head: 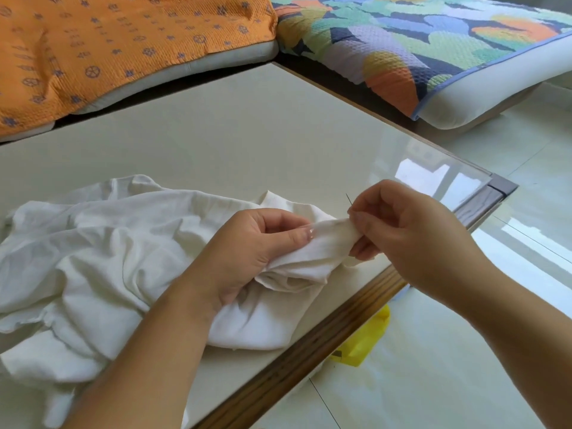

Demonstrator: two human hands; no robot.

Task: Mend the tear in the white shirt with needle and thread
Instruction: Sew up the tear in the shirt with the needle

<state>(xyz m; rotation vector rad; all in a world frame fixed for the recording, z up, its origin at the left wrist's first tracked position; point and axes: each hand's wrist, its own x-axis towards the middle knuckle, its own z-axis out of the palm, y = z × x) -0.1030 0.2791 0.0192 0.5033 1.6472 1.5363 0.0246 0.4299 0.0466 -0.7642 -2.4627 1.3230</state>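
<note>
The table (247,144) lies under the shirt (93,243). At the shirt's right end, the left hand (257,246) clamps a raised fold between thumb and fingers. Touching that fold, the right hand (402,224) pinches the needle (348,199). The stitch probably goes best with the fold kept taut and the needle drawn straight.

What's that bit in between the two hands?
A pinched-up fold of the white shirt, held by the left hand and the right hand, which also pinches the needle poking up. The head view shows it.
</note>
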